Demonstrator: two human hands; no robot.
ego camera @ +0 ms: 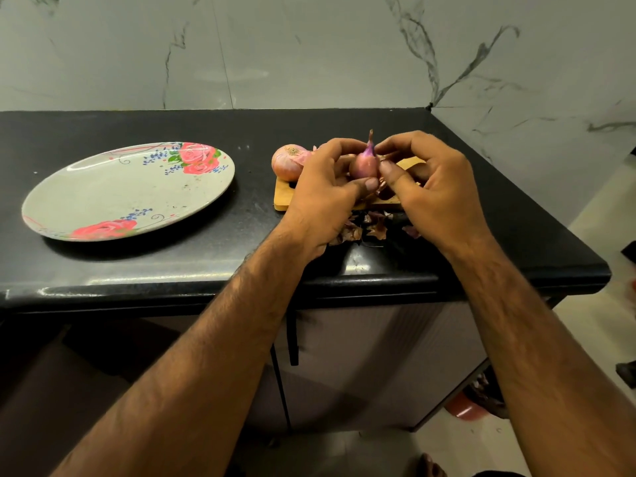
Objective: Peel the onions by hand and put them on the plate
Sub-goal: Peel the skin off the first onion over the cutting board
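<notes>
**Nearly bare, and easy to fumble: one onion held above the board**

Both hands meet over the wooden cutting board (283, 198) at the right end of the black tabletop (172, 263). The small onion (364, 165) is held upright between them, its stem tip pointing up and its surface smooth and pink-purple. The left hand (327, 191) has a curled grip on it, thumb underneath and fingers round the far side. The right hand (435, 187) pinches at the onion's right flank, thumb tip against the skin, apparently working at a layer there.

The main risk looks like a slip. A smooth bulb held only by fingertips could pop free if the right hand tugs hard while the left grip is light. It would drop onto the board or roll toward the tabletop's near edge, which lies just below the hands. Pulling too deep is a second risk, since a fleshy layer could tear off along with the papery skin.

Dry peels (375, 230) lie scattered just in front of the board, near that edge, where a passing wrist could sweep them to the floor. A second onion (289, 161), with its skin on, sits at the board's far left corner, and a nudge from the left hand might set it rolling.

The flowered plate (113, 197) lies well apart to the left with no onion on it, so the carry across is another chance for a drop.
</notes>
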